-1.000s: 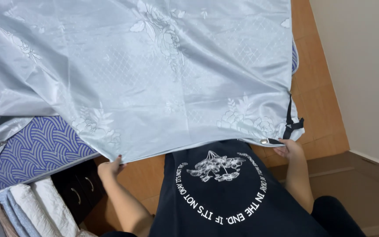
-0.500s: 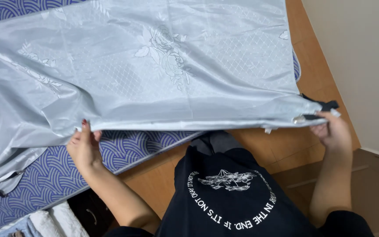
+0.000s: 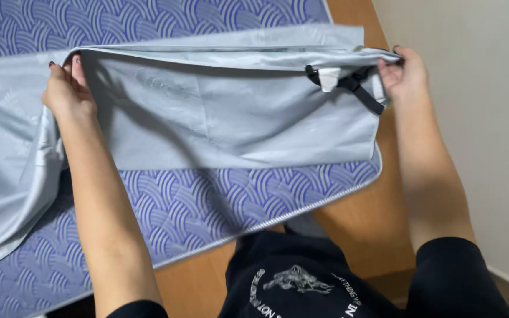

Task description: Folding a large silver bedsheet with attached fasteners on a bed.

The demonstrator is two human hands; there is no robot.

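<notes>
A shiny pale grey sheet (image 3: 237, 118) with a woven flower pattern lies folded over on a blue mattress (image 3: 195, 206) with a wave pattern. My left hand (image 3: 66, 85) grips the sheet's folded edge at the left. My right hand (image 3: 405, 70) grips the edge at the right corner, where a black elastic strap (image 3: 357, 88) and a small white label (image 3: 329, 78) hang. Between my hands the lifted edge is stretched and held above the mattress. The rest of the sheet trails off to the left.
The mattress sits on a wooden bed frame (image 3: 378, 218) whose board shows along the near and right sides. A pale wall (image 3: 478, 118) stands close on the right. My black printed shirt (image 3: 301, 282) fills the bottom middle.
Both hands have carried the sheet's near edge away from me across the mattress, folding it over. The blue mattress is now uncovered in front.
</notes>
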